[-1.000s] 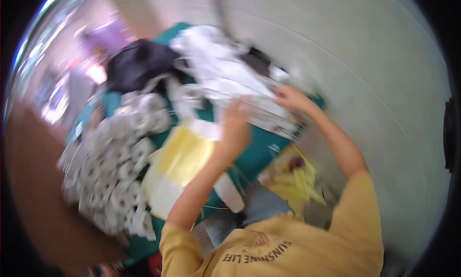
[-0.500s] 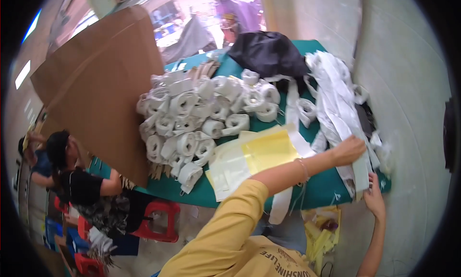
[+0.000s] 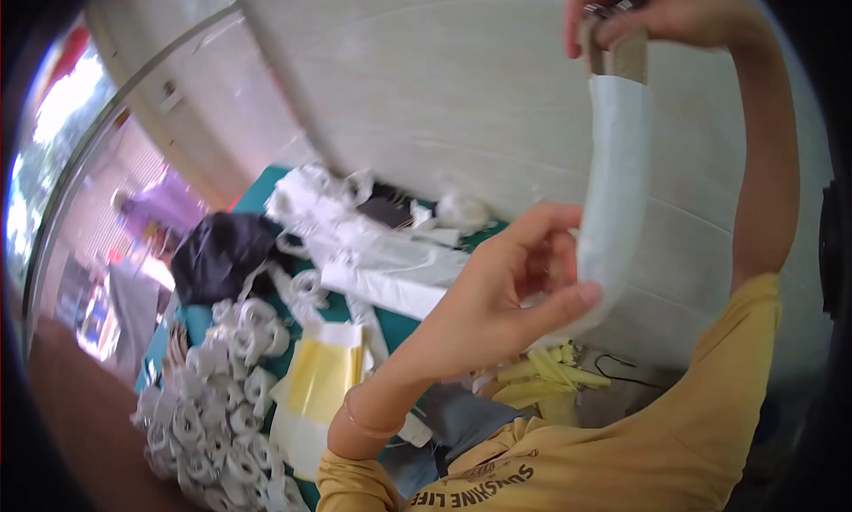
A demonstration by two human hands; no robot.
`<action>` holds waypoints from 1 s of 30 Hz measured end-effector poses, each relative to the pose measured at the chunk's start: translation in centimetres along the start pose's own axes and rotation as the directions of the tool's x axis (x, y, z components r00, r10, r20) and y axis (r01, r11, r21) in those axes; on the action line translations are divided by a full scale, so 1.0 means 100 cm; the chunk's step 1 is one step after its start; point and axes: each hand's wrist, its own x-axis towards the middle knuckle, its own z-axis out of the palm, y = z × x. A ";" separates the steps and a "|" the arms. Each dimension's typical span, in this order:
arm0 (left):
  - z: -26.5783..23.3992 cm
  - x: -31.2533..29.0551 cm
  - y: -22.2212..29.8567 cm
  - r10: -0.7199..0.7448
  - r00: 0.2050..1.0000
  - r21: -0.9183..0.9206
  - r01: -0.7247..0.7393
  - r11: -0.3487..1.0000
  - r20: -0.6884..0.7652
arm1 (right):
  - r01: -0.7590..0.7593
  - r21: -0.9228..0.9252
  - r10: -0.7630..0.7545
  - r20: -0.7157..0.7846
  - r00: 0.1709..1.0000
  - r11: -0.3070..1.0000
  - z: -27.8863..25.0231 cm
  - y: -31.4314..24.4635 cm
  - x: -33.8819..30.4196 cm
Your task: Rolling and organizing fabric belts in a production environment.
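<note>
Raised before me is a beige belt (image 3: 631, 58) with a metal buckle, most of its length covered by a white wrap (image 3: 616, 175). My right hand (image 3: 674, 13), at the upper right, grips the belt's buckle end, its fingers curled round the metal. Lower down, my left hand (image 3: 519, 286) closes on the wrapped part, with the thumb in front and its fingers partly behind the strip. The wrapped strip hangs between both hands and bends toward the lower left, where my left hand hides part of it.
On the green table (image 3: 266, 185) lie a heap of white rolled strips (image 3: 222, 405), a yellow and white sheet (image 3: 324, 370), a black bag (image 3: 222, 255) and a pile of long white strips (image 3: 355, 232). Yellow scraps (image 3: 541, 383) lie below the table. A pale wall (image 3: 444, 95) stands behind.
My view has turned right. Both hands have risen from the white strips at the table's right end, and a buckled belt in white wrap is now held up between them.
</note>
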 end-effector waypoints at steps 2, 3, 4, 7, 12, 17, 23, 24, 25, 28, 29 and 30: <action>0.025 0.019 0.000 -0.083 0.993 0.086 0.076 0.993 0.088 | -0.100 -0.101 0.104 0.035 0.994 0.990 -0.009 -0.024 -0.017; 0.027 0.033 -0.020 0.257 0.963 0.348 -0.269 0.898 0.080 | 0.021 -0.155 0.002 0.145 0.989 0.988 -0.017 -0.026 -0.023; 0.034 0.038 -0.031 0.254 0.963 0.368 -0.268 0.890 0.088 | 0.031 -0.153 -0.011 0.127 0.992 0.988 -0.012 -0.042 -0.022; 0.060 0.042 -0.054 0.261 0.965 -0.396 -0.254 0.882 -0.036 | -0.287 -0.599 0.401 0.062 0.914 0.747 0.007 -0.076 -0.036; 0.045 0.054 -0.075 0.226 0.921 0.055 -0.220 0.974 -0.316 | -0.089 -0.618 0.046 -0.086 0.995 0.781 0.033 -0.049 -0.061; 0.033 0.051 -0.066 0.307 0.870 0.335 -0.178 0.925 -0.386 | -0.135 -0.433 0.209 0.127 0.970 0.891 0.005 -0.040 -0.042; 0.034 0.042 -0.066 0.262 0.834 0.241 -0.160 0.957 -0.487 | -0.127 -0.407 0.212 0.171 0.962 0.905 0.027 -0.030 -0.024; 0.035 0.042 -0.066 0.285 0.837 0.251 -0.184 0.950 -0.466 | -0.105 -0.423 0.183 0.148 0.972 0.900 0.031 -0.027 -0.022; 0.035 0.042 -0.064 0.311 0.839 0.262 -0.210 0.942 -0.446 | -0.082 -0.441 0.152 0.125 0.980 0.894 0.034 -0.024 -0.020; 0.039 0.030 -0.049 0.293 0.809 0.287 -0.161 0.944 -0.510 | 0.125 -0.239 -0.135 -0.025 0.991 0.963 0.048 -0.010 -0.014; 0.035 0.027 -0.046 0.301 0.801 0.295 -0.163 0.941 -0.517 | 0.138 -0.245 -0.148 -0.023 0.989 0.960 0.063 0.002 -0.015; 0.027 0.021 -0.046 0.288 0.771 0.206 -0.205 0.957 -0.569 | 0.279 -0.068 -0.285 -0.346 0.894 0.958 0.091 0.021 -0.012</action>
